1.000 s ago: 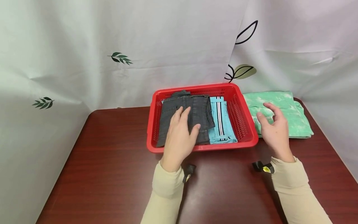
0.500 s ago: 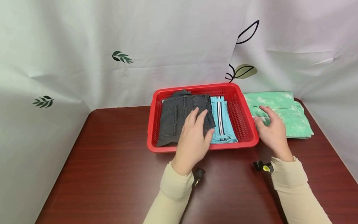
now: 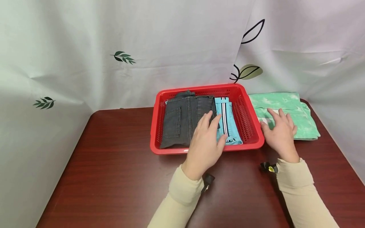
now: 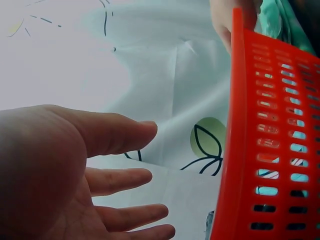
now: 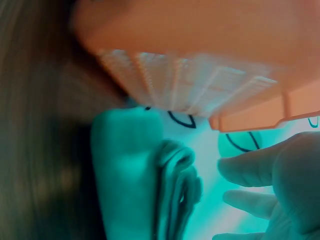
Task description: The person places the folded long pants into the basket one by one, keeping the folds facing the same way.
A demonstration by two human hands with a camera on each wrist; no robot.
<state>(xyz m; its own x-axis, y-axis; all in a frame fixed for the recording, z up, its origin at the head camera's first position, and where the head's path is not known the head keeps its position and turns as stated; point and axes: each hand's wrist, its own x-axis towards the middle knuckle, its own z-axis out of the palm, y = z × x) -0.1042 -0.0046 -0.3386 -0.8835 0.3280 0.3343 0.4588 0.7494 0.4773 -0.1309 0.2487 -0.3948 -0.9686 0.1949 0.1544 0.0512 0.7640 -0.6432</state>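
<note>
A red plastic basket (image 3: 246, 109) holds folded dark grey jeans (image 3: 174, 122) and, partly beneath them, folded light-blue clothing (image 3: 231, 126) with a striped band. My left hand (image 3: 205, 147) hovers over the basket's front rim with fingers spread, nothing in its grasp; the left wrist view shows its thumb and fingers apart, beside the basket wall (image 4: 270, 125). Near the basket's right side, my right hand (image 3: 281, 136) is above a folded green-and-white cloth (image 3: 306, 120), fingers loosely bent. In the right wrist view the green cloth (image 5: 127, 170) lies below the basket, and the hand holds nothing.
Everything rests on a dark reddish-brown wooden table (image 3: 114, 177). A white curtain (image 3: 171, 41) with leaf prints hangs right behind the table and along both sides. The basket and the green cloth stand close together near the back edge.
My left hand has moved right across the front of the basket, from over the jeans toward the light-blue clothing. The right hand has shifted slightly left and its fingers have spread. The clothes stay put.
</note>
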